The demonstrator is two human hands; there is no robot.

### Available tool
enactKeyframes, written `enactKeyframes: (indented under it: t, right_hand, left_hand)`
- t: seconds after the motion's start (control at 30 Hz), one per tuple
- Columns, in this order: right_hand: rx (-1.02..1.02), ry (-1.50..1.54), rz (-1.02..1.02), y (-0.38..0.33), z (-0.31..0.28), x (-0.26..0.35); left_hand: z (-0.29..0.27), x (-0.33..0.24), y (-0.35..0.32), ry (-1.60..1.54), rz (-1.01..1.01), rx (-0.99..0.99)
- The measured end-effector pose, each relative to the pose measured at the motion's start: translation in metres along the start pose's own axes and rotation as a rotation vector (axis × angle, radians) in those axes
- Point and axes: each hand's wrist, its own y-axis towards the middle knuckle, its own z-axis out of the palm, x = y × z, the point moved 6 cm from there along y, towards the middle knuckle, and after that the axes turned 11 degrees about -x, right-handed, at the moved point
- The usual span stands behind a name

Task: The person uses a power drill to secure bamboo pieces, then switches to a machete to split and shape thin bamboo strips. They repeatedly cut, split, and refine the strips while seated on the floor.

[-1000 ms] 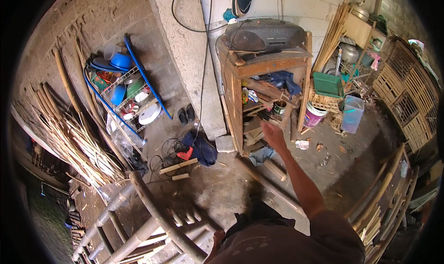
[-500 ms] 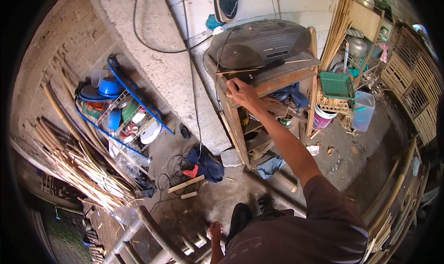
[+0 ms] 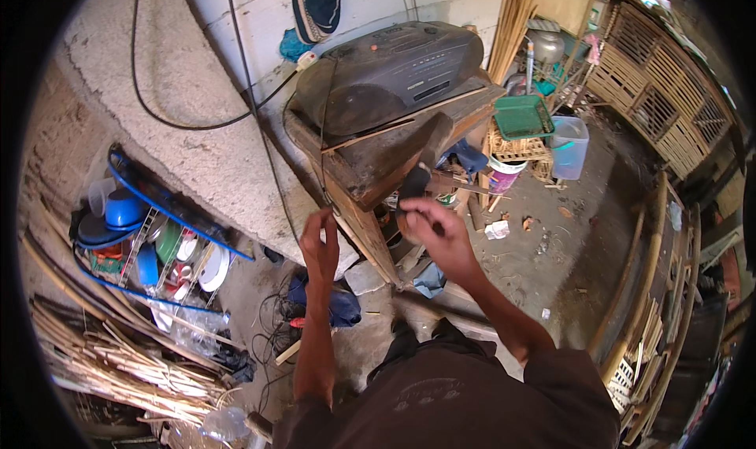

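My right hand (image 3: 441,240) is closed round the dark handle of a broad-bladed knife (image 3: 435,144), its blade pointing up and away in front of the wooden stand. The butt of the handle shows at my fingers. To the left, my left hand (image 3: 320,248) is raised beside the stand's left leg, fingertips drawn together. Whether anything small lies between them I cannot make out; a thin dark cord (image 3: 324,126) hangs down close to the fingertips. On the wooden stand (image 3: 378,164) rests a dusty dark radio cassette player (image 3: 394,75), with thin wood strips along its front.
Bamboo strips (image 3: 134,370) and a dish rack with blue bowls (image 3: 126,207) fill the left side. Tangled wires (image 3: 272,323) lie on the floor. Rightward are a green tray (image 3: 524,117), a clear plastic bin (image 3: 568,150) and a bamboo frame (image 3: 642,268).
My right hand has come back from the stand's corner and now has the knife in it. My left hand has risen from low by my body to beside the stand. The view has shifted right.
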Motion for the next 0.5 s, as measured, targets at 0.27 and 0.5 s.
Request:
enactKeyframes:
  t: [0.27,0.5]
  right_hand:
    - [-0.214,0.027,0.095,-0.095,-0.038,-0.029]
    - [-0.616,0.168,0.143,-0.115,-0.097,-0.058]
  left_hand:
    - [0.076,-0.031,0.102,0.274,0.520,0.139]
    - [0.106,-0.011,0.120,0.598,0.587,0.389]
